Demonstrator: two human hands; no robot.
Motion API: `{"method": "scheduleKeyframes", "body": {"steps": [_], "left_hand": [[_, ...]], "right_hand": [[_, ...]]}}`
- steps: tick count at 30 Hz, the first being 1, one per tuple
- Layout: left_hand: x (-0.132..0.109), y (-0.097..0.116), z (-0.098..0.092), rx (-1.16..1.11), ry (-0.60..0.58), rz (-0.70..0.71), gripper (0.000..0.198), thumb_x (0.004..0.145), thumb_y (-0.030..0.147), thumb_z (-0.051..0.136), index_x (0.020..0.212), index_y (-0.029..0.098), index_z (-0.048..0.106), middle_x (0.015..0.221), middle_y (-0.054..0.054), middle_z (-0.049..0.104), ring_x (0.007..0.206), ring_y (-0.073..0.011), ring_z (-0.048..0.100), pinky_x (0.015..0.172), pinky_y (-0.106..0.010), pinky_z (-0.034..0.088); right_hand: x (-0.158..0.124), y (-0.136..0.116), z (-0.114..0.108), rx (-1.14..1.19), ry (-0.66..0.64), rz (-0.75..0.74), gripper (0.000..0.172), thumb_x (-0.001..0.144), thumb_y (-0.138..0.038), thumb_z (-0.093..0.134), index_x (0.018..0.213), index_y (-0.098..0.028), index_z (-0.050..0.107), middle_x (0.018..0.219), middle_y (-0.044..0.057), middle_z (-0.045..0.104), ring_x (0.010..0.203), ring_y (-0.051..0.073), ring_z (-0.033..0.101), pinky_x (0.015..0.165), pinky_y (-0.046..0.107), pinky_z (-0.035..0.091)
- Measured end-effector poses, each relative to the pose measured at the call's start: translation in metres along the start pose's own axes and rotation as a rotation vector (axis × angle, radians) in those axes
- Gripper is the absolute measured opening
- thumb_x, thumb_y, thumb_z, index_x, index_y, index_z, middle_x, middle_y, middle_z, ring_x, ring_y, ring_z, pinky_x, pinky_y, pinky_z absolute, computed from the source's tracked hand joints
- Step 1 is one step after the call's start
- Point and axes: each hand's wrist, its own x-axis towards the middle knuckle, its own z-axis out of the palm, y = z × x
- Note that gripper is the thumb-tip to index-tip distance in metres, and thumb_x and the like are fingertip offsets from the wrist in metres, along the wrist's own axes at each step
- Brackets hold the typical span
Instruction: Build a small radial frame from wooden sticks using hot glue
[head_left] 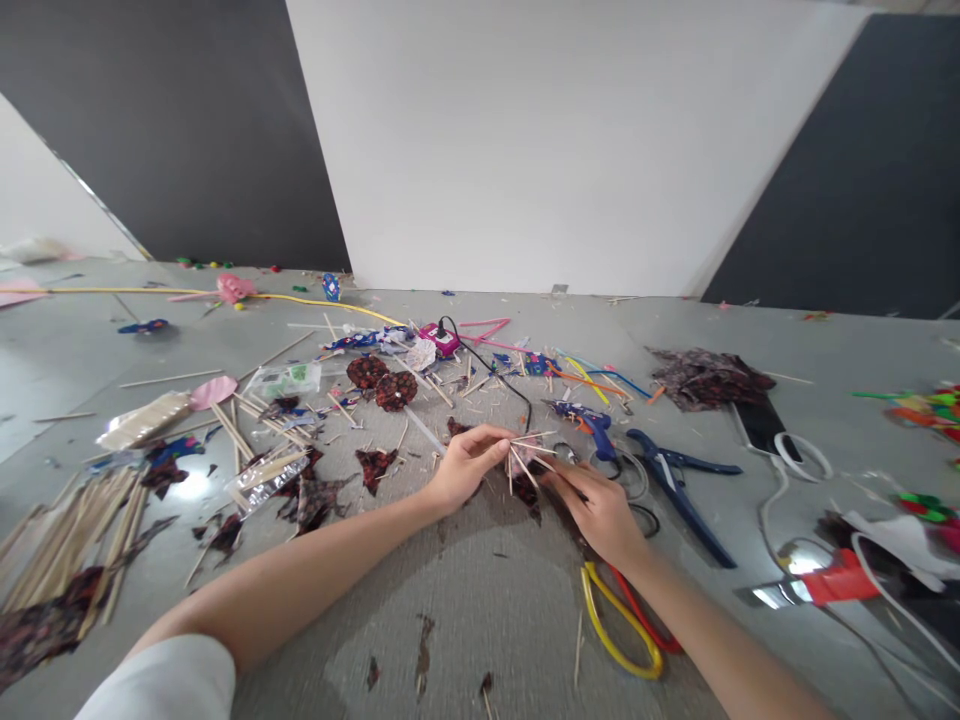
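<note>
Pinching thin pale wooden sticks point(534, 447) | left hand point(469, 466): thumb and fingertips closed on left ends | right hand point(604, 508): fingers curled alongside, grip unclear | long axes fanning rightward and nearward | between hands, over grey surface point(450, 630)

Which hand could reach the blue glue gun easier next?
Probably the right hand: it's closer to the blue glue gun. The left hand is farther away, pinching thin sticks.

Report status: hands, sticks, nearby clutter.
Left hand pinching fanned sticks. Right hand close beside, contact unclear. Glue gun, yellow-and-red handles near right hand.
</note>
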Motion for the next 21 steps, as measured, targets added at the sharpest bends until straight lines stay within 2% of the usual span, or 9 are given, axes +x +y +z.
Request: {"method": "scheduleKeyframes", "body": {"steps": [6,9,14,21], "left_hand": [[-0.0008,0.0025,0.0016,-0.064,0.028,0.008,0.045,0.082,0.051,0.087,0.110,0.019,0.073,0.106,-0.008,0.079,0.101,-0.0210,0.072,0.090,-0.030,0.054],[-0.0016,0.0038,0.0015,-0.031,0.006,0.028,0.041,0.084,0.051,0.085,0.104,0.017,0.076,0.105,-0.009,0.079,0.099,-0.0217,0.073,0.091,-0.032,0.056],[-0.0025,0.0054,0.0018,-0.035,-0.042,0.040,0.038,0.085,0.049,0.084,0.104,0.017,0.080,0.115,-0.013,0.080,0.105,-0.0243,0.075,0.095,-0.035,0.058],[-0.0007,0.0014,0.0006,-0.055,-0.020,0.018,0.038,0.079,0.046,0.090,0.099,0.016,0.081,0.106,-0.011,0.082,0.097,-0.0215,0.077,0.092,-0.033,0.060]], "right_hand": [[0.0004,-0.0001,-0.0006,-0.010,-0.016,0.003,0.033,0.108,-0.025,0.056,0.136,-0.030,0.072,0.123,0.003,0.080,0.102,0.025,0.078,0.091,0.040,0.062],[-0.0001,0.0003,-0.0005,-0.007,-0.016,0.005,0.033,0.108,-0.026,0.056,0.137,-0.031,0.072,0.123,0.003,0.080,0.101,0.026,0.078,0.093,0.040,0.062],[-0.0017,0.0014,0.0003,0.011,-0.015,0.023,0.033,0.108,-0.028,0.056,0.137,-0.029,0.072,0.123,0.005,0.080,0.098,0.025,0.078,0.090,0.039,0.062],[-0.0024,0.0018,0.0003,0.085,-0.057,0.115,0.032,0.109,-0.037,0.053,0.133,-0.026,0.071,0.117,0.008,0.081,0.101,0.027,0.078,0.093,0.041,0.062]]}}
